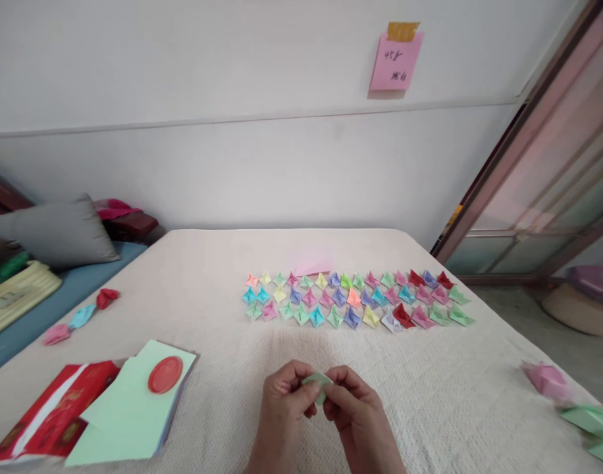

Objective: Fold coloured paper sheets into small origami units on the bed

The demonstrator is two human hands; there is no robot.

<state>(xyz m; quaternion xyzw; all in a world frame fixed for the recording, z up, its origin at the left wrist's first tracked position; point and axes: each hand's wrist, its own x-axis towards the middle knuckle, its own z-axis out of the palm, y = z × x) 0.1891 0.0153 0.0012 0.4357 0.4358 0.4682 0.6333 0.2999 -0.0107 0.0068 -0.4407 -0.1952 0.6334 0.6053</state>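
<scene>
Table [212, 289], one, as I see it from the wearer's head view: covered in off-white textured cloth, its far edge near a plain white wall [282, 171].

On the wall: pink note [395, 62], handwritten, fixed by brown tape [403, 31].

Near edge, middle: left hand [289, 395] and right hand [353, 401], both bare, fingers curled, together pinching one small pale green paper [317, 379] — held between them, before the rows.

Beyond the hands, right of centre: folded paper shapes [334, 316], three rows, many colours; a pink sheet [314, 262] behind them.

Left side: red packet [59, 408], partly under a stack of green sheets [126, 408], with a red disc [165, 375] on top. Farther off, three crumpled-looking pieces — red [106, 298], blue [82, 316], pink [57, 334] — in a slanting line.

Right edge: pink folded piece [548, 380] and green folded piece [592, 424], blurred.

Room: grey cushion [59, 230] and cream container [22, 293] at left; pinkish framed glass door [523, 197] at right, tan tub [573, 303] on the floor.
</scene>
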